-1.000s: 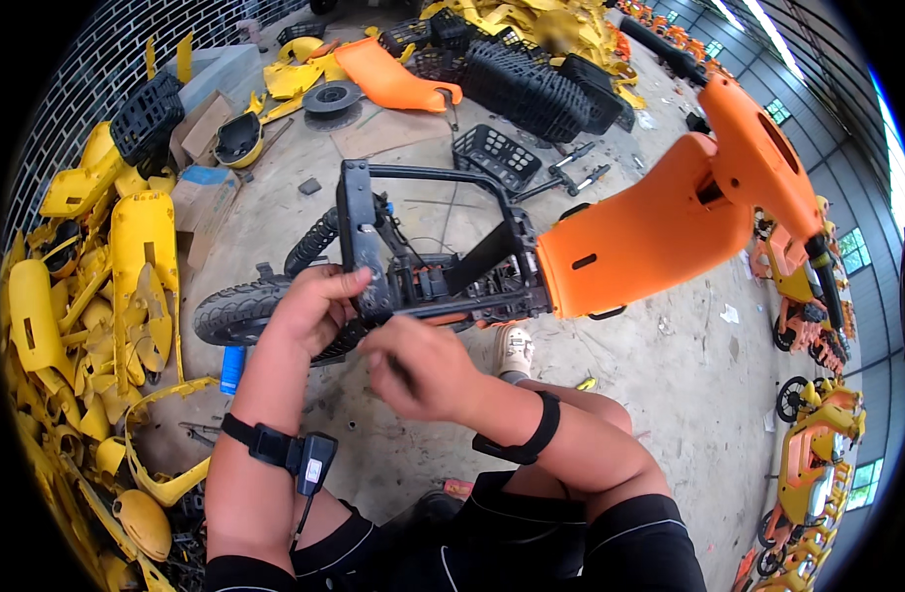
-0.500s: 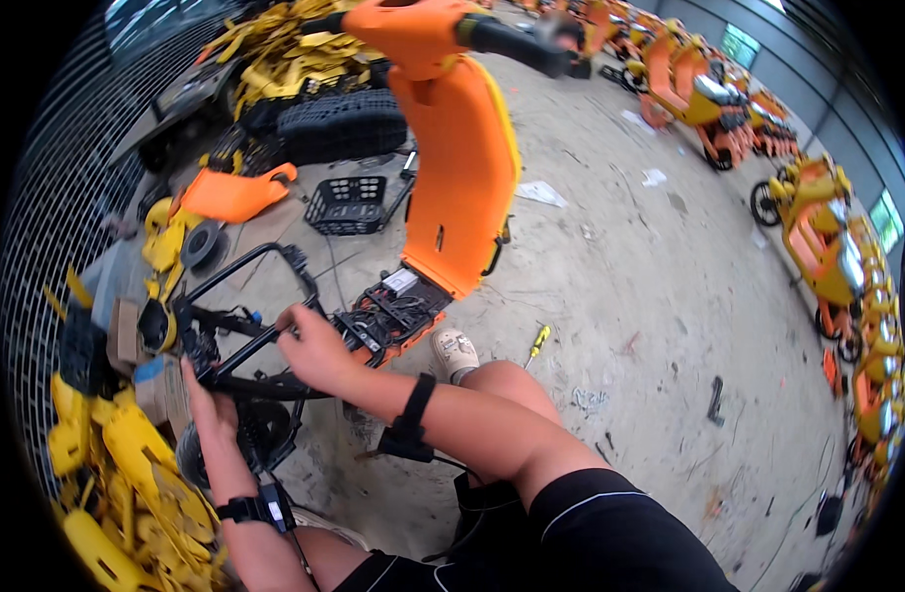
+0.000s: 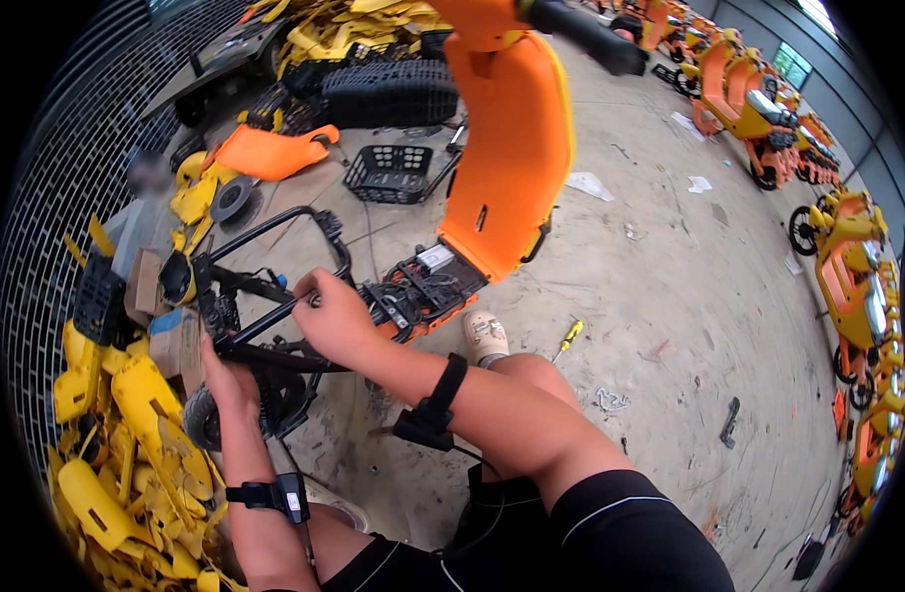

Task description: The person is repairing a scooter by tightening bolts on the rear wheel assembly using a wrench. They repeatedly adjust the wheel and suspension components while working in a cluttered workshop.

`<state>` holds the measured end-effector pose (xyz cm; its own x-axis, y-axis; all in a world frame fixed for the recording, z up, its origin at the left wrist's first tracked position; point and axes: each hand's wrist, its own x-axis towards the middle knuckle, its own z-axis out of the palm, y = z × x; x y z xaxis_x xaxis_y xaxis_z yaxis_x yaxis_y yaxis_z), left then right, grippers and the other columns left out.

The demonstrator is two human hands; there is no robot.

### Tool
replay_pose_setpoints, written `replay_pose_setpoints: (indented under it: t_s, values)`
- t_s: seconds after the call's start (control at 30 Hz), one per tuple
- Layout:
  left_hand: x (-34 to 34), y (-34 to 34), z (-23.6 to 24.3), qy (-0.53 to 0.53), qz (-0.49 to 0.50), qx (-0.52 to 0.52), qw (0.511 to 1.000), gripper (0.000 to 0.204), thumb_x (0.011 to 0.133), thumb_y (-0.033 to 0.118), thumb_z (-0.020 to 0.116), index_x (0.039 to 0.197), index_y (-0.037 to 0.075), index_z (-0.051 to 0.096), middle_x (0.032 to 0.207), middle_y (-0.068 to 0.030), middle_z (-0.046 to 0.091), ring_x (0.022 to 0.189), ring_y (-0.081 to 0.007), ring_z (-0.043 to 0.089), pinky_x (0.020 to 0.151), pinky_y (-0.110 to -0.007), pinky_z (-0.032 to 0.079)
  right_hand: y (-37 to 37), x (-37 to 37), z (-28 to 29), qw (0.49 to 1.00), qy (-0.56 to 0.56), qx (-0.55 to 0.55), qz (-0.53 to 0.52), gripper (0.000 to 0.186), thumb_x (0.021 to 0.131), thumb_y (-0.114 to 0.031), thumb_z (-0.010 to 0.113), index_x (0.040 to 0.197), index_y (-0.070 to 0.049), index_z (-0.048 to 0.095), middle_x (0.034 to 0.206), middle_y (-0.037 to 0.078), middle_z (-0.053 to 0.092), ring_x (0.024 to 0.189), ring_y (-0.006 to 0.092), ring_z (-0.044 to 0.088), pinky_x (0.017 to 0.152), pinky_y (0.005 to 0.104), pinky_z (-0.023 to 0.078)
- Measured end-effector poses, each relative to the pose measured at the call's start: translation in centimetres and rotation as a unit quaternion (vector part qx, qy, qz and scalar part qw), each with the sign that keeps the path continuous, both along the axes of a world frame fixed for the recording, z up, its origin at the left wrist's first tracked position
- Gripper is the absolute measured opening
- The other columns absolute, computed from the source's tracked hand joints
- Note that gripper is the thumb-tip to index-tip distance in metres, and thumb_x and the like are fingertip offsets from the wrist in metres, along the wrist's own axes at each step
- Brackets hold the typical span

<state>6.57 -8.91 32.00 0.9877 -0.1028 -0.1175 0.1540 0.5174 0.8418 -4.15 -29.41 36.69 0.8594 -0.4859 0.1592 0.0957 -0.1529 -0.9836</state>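
Observation:
A partly stripped scooter stands before me, with a black tubular rear frame (image 3: 275,318), an orange front panel (image 3: 507,148) and exposed wiring (image 3: 418,293) on its footboard. My left hand (image 3: 232,383) is at the rear end of the frame, one digit stretched upward beside it; its other fingers are hidden behind the tubes. Over the frame's near upper tube, my right hand (image 3: 332,314) is closed in a pinch. A small dark thing shows at its fingertips, too small to name. Below the frame, the rear wheel (image 3: 204,419) is partly covered by my left arm.
Yellow plastic panels (image 3: 142,395) are heaped on the left, beside cardboard boxes (image 3: 176,340). A black basket (image 3: 386,175) and a loose orange panel (image 3: 270,153) lie beyond the frame. A yellow screwdriver (image 3: 570,336) lies right of my foot. Scooters (image 3: 847,276) line the right side.
The view has shifted, so the scooter and floor things sit farther right and slightly higher. Both hands stay at the rear frame, the right one still pinched over the tube.

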Motion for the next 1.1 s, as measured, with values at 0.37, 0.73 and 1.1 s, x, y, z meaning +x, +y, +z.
replay_pose_setpoints:
  t_s: [0.37,0.73,1.1]
  values:
    - [-3.3,1.5,1.3,0.018,-0.021,0.071,0.997,0.041,0.104,0.039,0.049,0.103,0.002,0.067,0.098,-0.0090,0.071,0.096,-0.0170,0.062,0.092,-0.032,0.042,0.6,0.7,1.1,0.999,-0.021,0.000,0.031,0.024,0.085,-0.007,0.060,0.107,0.000,0.063,0.097,0.013,0.070,0.080,0.0215,0.067,0.075,0.0343,0.053]
    - [-5.9,2.4,2.1,0.045,-0.046,0.131,0.989,0.029,0.105,0.028,0.046,0.102,0.002,0.056,0.100,-0.0121,0.066,0.103,-0.0237,0.064,0.103,-0.038,0.044,-0.9,1.5,0.5,0.989,0.104,-0.051,0.087,0.030,0.086,-0.008,0.061,0.114,0.002,0.065,0.101,0.015,0.072,0.079,0.0210,0.069,0.076,0.0333,0.054]
    - [-5.7,4.0,3.2,0.017,-0.116,0.194,0.974,0.036,0.108,0.033,0.047,0.118,0.000,0.059,0.111,-0.0113,0.068,0.107,-0.0205,0.062,0.103,-0.036,0.042,0.5,1.2,-0.6,0.973,0.145,-0.141,0.110,0.037,0.087,-0.004,0.055,0.122,0.004,0.064,0.113,0.013,0.072,0.102,0.0201,0.067,0.090,0.0314,0.052]
